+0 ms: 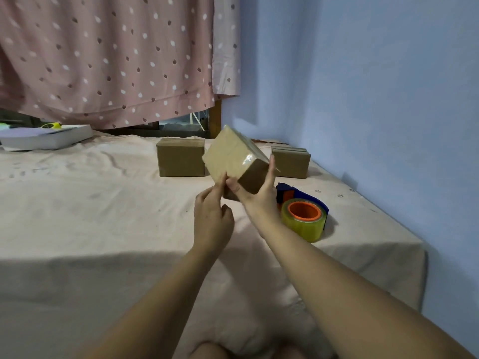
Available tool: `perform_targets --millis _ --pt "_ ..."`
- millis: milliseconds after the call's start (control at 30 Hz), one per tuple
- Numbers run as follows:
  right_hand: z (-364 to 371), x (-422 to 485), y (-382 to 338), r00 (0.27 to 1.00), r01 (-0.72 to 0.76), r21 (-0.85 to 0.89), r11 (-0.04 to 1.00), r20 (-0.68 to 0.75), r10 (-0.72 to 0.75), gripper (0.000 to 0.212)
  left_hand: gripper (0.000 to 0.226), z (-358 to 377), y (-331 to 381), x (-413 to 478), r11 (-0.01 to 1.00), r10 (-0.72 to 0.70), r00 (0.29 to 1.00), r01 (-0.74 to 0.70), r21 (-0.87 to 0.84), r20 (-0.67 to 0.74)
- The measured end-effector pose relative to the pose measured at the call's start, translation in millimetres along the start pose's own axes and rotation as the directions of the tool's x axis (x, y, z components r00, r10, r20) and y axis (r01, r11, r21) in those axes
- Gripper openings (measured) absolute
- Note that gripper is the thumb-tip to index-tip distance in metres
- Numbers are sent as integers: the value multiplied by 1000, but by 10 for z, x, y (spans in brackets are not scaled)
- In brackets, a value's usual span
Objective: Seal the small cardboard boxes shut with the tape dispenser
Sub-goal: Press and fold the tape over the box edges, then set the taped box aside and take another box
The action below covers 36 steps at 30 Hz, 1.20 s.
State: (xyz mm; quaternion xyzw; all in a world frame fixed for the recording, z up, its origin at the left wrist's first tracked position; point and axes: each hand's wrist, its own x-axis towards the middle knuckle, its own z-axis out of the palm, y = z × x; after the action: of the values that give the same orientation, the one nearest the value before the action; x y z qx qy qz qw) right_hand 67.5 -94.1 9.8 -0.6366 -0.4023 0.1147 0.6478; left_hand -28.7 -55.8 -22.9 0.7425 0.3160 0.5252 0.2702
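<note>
A small brown cardboard box (234, 158) is held tilted in the air above the bed, with shiny clear tape across its upper face. My right hand (255, 191) grips it from below, thumb on the left side and fingers up its right side. My left hand (213, 216) touches the box's lower left edge with its fingertips. The tape dispenser (303, 216), blue and orange with a roll of clear tape, lies on the sheet just right of my right wrist. Two more brown boxes stand behind, one at centre (180, 158) and one at right (291, 161).
A pale pink sheet (103, 203) covers the bed. A white book (46, 137) lies at the far left. A pink dotted curtain (116, 60) hangs behind, and a blue wall (363, 99) runs along the right. The bed's right edge drops off near the wall.
</note>
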Motion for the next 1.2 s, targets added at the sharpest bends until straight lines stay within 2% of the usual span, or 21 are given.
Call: perform_targets --millis 67,133,200,267,300,367,400,467,533,700,833,933,1000,1067,1133,1200 --pt "-30 63 -113 997 -45 245 969 -47 58 98 79 19 93 -47 982 179 984 -178 58 -11" --pt "-113 131 -195 993 -47 412 910 -81 88 84 73 11 147 -33 957 272 962 -273 96 27" --pt "-246 169 -264 998 -4 414 910 -58 31 71 64 -42 239 33 918 381 924 -380 112 10" --pt "-389 196 -311 999 26 343 939 31 -38 65 50 -130 370 164 900 429 897 -414 136 -111" --pt "-465 209 -344 995 47 313 949 66 -71 63 44 -189 466 264 923 382 905 -362 128 -190" --pt "-581 254 -406 986 95 264 960 105 -126 61 43 -304 606 486 992 126 956 -126 16 -266" --pt "-623 283 -438 981 117 249 961 123 -151 60 48 -366 673 601 996 -29 973 10 -83 -231" --pt "-676 360 -499 969 148 203 968 165 -183 63 55 -471 833 793 930 -240 965 198 -309 -103" --pt "-698 422 -574 966 171 108 979 180 -188 70 38 -469 967 927 821 -365 931 327 -468 10" --pt "-810 680 -618 970 235 -130 963 93 -224 80 30 -246 974 1160 803 -406 912 386 -455 57" --pt "-904 974 -471 990 135 -295 946 81 -116 84 21 109 766 1435 768 -437 891 440 -464 123" --pt "-1026 1185 -294 996 22 -324 946 93 9 82 10 493 668 1568 792 -414 902 425 -439 127" --pt "-1142 1347 -170 998 -47 -284 958 21 56 76 10 765 674 1622 793 -405 900 433 -428 159" --pt "-1268 1518 -37 994 -94 -267 959 -87 73 62 17 1037 664 1694 782 -405 887 461 -420 220" --pt "-1381 1668 140 981 -120 -277 953 -182 71 44 14 1290 626 1759 769 -411 865 499 -399 289" --pt "-1479 1789 351 964 -173 -322 931 -250 92 38 19 1528 531 1807 758 -434 832 545 -359 347"
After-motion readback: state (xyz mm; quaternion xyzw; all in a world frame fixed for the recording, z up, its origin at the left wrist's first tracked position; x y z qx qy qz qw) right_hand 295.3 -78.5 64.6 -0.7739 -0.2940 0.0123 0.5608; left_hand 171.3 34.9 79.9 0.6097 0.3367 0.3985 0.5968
